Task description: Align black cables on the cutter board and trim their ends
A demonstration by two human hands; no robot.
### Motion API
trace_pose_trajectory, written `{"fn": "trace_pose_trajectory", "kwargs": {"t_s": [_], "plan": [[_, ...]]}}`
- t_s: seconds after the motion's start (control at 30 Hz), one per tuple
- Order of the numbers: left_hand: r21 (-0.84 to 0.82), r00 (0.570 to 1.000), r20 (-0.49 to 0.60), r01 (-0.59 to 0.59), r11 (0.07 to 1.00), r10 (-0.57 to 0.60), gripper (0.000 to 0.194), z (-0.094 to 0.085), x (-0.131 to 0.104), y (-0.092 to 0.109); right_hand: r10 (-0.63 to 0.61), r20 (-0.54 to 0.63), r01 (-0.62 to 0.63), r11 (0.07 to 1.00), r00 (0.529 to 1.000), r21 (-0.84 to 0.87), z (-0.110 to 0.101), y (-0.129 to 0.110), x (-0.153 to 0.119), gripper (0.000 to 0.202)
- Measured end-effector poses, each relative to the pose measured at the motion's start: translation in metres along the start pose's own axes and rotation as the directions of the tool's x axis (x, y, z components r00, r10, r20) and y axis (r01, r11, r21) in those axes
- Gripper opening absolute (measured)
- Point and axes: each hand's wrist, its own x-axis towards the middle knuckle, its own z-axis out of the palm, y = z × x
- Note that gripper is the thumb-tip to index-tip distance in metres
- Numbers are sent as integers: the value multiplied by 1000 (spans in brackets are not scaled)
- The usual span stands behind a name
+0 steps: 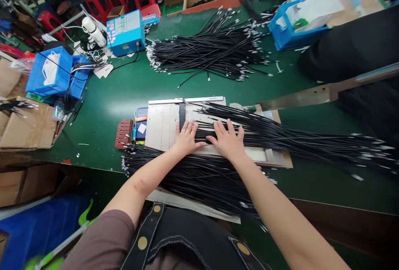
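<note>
Black cables with pale ends lie across a light flat board and trail off to the right. My left hand, a ring on one finger, rests on their left part with its fingers spread. Beside it, my right hand lies flat on the same cables, fingers apart. The two thumbs point towards each other. A dark upright bar crosses the board just left of the cable ends. Nearer my body, a second thick bundle of black cables lies along the board's front edge.
Behind the board a big heap of black cables covers part of the green table. A blue box-shaped device and blue bins stand to the left. At right are another blue bin and a metal bar.
</note>
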Motion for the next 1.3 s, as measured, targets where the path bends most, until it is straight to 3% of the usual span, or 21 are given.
{"fn": "trace_pose_trajectory", "kwargs": {"t_s": [0.23,0.47,0.53,0.6,0.67,0.73,0.8,0.93,1.03,1.1,1.2,1.3], "plan": [[19,998,-21,55,998,-54,88,4,-19,-6,-238,-23,239,967,971,91,17,-22,19,65],[-213,972,46,237,948,-232,82,-2,-14,-39,-318,-3,316,942,948,113,21,-59,35,66],[-210,984,24,179,961,-178,81,-5,-9,-45,-316,-13,315,941,949,125,18,-57,33,67],[-159,999,24,31,987,-27,80,-6,-5,-46,-314,-18,314,941,949,124,15,-47,25,65],[-87,990,34,-136,987,139,78,-5,-3,-45,-332,-8,331,937,943,113,11,-35,17,62],[-32,974,27,-224,974,225,77,-4,-4,-46,-359,33,354,929,933,108,9,-27,11,60],[-15,975,17,-221,975,222,75,-5,-6,-51,-376,75,366,923,924,115,8,-29,10,60],[-84,994,59,-82,993,87,73,-14,-4,-63,-416,96,397,902,904,171,8,-47,21,60],[-138,996,59,-65,988,74,76,-20,7,-58,-447,88,422,882,890,211,6,-47,27,59],[-141,993,71,-79,987,90,75,-19,13,-46,-402,61,382,900,914,209,5,-35,27,58],[-93,996,65,-52,994,58,77,-14,12,-26,-192,2,189,970,981,153,3,-8,23,61],[-51,999,23,-40,998,41,85,-7,-2,-14,-85,30,81,991,996,106,2,5,22,64]]}}
